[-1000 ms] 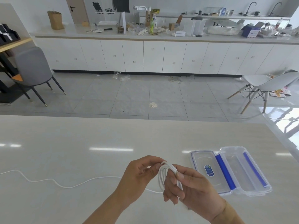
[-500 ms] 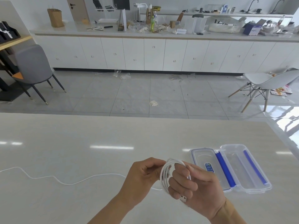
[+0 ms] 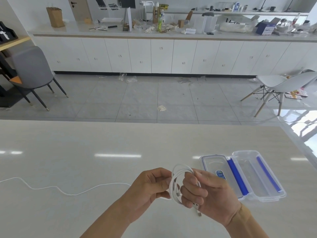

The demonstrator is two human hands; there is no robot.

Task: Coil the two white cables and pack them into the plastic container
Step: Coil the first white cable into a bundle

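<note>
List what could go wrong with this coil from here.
The coil is pinched only between the left hand and right hand; a slip may spring the loops open. The loose tail trailing left across the table could kink while being pulled in. The dangling plugs may snag the loops.

Head-height view, down over table (image 3: pixel 85 152)

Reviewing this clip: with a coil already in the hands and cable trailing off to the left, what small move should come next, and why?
Probably one more wrap: the left hand draws in slack and lays another loop onto the coil held by the right hand. A long run of white cable lies uncoiled on the table, so packing into the open container seems premature.
</note>
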